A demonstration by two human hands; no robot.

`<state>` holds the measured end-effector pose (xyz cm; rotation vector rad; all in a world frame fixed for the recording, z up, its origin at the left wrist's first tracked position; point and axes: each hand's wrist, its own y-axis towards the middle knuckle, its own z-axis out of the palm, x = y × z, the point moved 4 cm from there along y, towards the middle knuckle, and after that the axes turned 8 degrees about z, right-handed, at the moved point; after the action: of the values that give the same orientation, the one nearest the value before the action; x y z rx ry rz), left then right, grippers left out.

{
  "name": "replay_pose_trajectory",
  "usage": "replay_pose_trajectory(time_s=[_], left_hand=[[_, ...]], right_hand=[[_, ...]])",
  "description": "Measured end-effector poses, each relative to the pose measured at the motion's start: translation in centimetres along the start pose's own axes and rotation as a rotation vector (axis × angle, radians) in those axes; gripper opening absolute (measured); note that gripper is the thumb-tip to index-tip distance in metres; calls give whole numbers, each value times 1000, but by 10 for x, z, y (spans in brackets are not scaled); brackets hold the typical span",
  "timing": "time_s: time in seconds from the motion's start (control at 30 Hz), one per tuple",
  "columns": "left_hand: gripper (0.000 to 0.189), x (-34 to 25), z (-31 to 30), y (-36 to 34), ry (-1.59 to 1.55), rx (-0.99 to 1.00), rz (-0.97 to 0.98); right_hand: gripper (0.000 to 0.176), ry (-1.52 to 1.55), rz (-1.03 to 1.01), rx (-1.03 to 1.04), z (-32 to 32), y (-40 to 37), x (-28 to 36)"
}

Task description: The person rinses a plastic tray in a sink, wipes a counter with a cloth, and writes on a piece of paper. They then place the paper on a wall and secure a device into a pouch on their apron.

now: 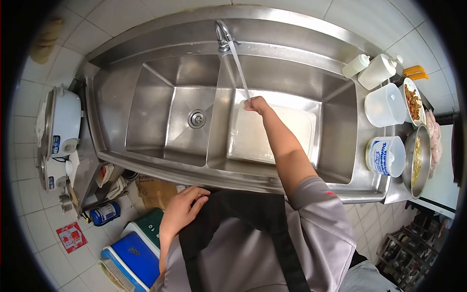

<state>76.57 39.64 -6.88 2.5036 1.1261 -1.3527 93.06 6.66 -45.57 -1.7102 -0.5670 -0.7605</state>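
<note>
My right hand (256, 105) reaches into the right basin (335, 112) of a steel double sink, directly under the water stream (241, 70) from the faucet (223, 36). Its fingers are closed; whatever they may hold is too small to make out. Below the hand, a pale rectangular tray (287, 129) with rounded corners lies on the basin floor. My left hand (182, 209) is beside the black apron (233, 207) at the sink's front edge. Its fingers are loosely bent, the thumb is apart, and it holds nothing visible.
The left basin (160, 117) has a drain (197, 118). Along the right ledge stand squeeze bottles (377, 71), a clear tub (384, 107), a labelled tub (384, 156), a plate of food (406, 100) and a pan (426, 160). Rice cookers (66, 117) are at left.
</note>
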Motion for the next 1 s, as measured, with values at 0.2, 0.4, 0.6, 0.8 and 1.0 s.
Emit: replay_pose_trajectory(time_s=[0.2,0.4,0.6,0.8,1.0], left_hand=[[16,6,-2,-14,-57,-89,-53],[16,8,-2,-18,-43,-99,-100],[16,9,1,-15,-50,-122,-99],[16,6,-2,-14,-32,-77,-125],[16,0,-11,-22,4,-145,-103]], right_hand=[[21,529,104,501,-10,-27,49],[24,516,-94,720,-51,-62,67],[27,-721,457,210,-59,-30,-136],[24,-1088,-72,-273,-60,31,-90],[15,597,-407,-75,-75,5,198]])
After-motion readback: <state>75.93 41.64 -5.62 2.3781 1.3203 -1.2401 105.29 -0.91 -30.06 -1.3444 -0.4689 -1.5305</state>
